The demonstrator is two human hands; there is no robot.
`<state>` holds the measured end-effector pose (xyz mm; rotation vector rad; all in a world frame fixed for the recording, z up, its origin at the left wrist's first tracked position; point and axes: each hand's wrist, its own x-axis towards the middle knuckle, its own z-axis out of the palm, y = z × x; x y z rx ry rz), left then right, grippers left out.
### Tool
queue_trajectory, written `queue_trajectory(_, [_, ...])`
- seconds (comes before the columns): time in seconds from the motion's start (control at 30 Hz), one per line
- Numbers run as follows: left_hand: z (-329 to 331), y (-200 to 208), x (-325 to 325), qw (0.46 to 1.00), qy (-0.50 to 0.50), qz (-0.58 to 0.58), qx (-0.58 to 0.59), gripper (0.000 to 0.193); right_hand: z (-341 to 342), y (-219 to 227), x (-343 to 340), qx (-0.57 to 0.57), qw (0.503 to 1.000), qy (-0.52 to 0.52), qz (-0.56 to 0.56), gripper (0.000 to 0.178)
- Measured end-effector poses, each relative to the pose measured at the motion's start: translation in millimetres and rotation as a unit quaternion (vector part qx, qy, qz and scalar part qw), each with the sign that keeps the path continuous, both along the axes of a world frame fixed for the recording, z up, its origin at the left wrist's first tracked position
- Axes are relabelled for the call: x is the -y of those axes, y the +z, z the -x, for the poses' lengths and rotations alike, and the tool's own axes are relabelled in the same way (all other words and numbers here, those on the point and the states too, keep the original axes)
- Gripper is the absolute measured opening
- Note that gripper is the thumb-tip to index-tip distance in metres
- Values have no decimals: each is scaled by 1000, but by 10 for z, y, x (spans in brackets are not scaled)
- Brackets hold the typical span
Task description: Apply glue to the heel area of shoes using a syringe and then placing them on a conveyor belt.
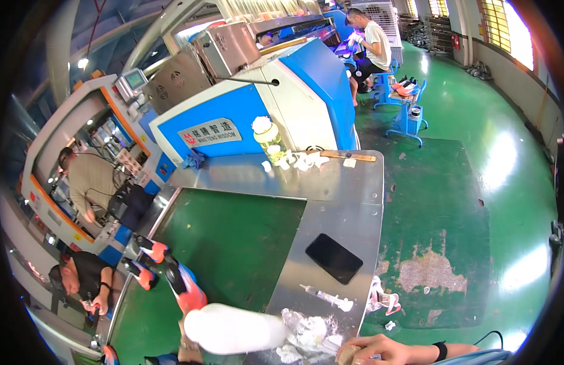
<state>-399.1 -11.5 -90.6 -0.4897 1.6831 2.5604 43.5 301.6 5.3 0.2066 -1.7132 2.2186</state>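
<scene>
At the lower left, my left hand (188,348) is mostly hidden behind a smooth, overexposed white elongated thing (236,330) whose kind I cannot make out. The left fingers do not show. Just above it, an orange and black shoe (186,286) sits on the green belt (233,237). At the lower edge, my right hand (376,350), with a black band at the wrist, has its fingers curled round a small beige piece (349,354). Crumpled white material (309,331) lies on the metal edge between the hands. A syringe (326,297) rests above it.
A black phone (334,258) lies on the metal table (346,210). Smaller shoes (142,272) stand along the belt's left side. A jar (267,140) and white scraps (307,160) sit before the blue-white machine (239,115). Several people work nearby, one seated person (374,42) far back.
</scene>
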Motion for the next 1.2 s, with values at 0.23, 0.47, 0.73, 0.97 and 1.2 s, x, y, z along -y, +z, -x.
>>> queue_trajectory(0.23, [-2622,529,336,992,-55,90,64,43,-126,-238,256,-57,996,32,-65,25])
queue_trajectory(0.47, [-4337,687,1099,981,32,146,122,42,55,-480,709,-89,989,-93,-68,25])
queue_trajectory(0.73, [-5121,1064,1737,948,220,192,-131,40,-136,-202,1191,-24,993,-102,-60,43])
queue_trajectory(0.97, [-4098,1421,1039,811,-115,294,-493,51,-527,821,1405,-82,972,207,77,67])
queue_trajectory(1.2, [-3910,1578,784,749,-149,313,-564,47,-509,893,1562,-61,948,254,180,71])
